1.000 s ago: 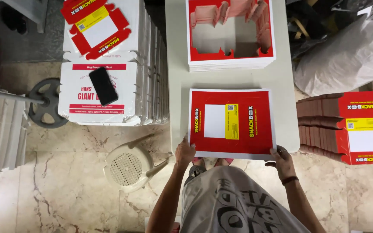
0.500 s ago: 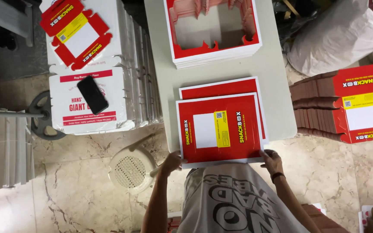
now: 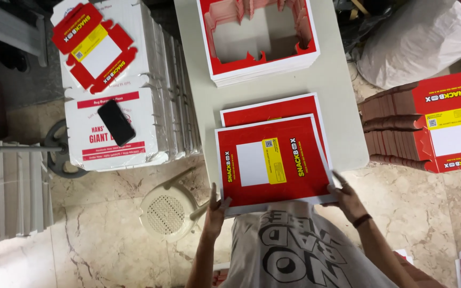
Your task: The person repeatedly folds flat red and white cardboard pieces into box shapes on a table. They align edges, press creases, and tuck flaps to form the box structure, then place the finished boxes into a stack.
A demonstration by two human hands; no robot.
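Observation:
I hold a flat red cardboard sheet (image 3: 273, 162) with a white panel and a yellow label, lifted off the pale table (image 3: 342, 90) toward my chest. My left hand (image 3: 215, 209) grips its near left corner. My right hand (image 3: 347, 197) grips its near right corner. Under it on the table lies another red sheet (image 3: 273, 109) of the same kind. At the table's far end is a stack of red-edged sheets (image 3: 260, 40) with the middle cut out.
A white stool (image 3: 167, 213) stands left of my body. Left of the table are stacks of white flat boxes (image 3: 134, 90) with a black phone (image 3: 116, 122) and a red box blank (image 3: 96, 45) on top. Red folded boxes (image 3: 428, 122) are piled at right, with a white sack (image 3: 422, 37) behind.
Both hands have lifted the top red sheet off the table toward me, which uncovers a second red sheet beneath. The camera view has shifted.

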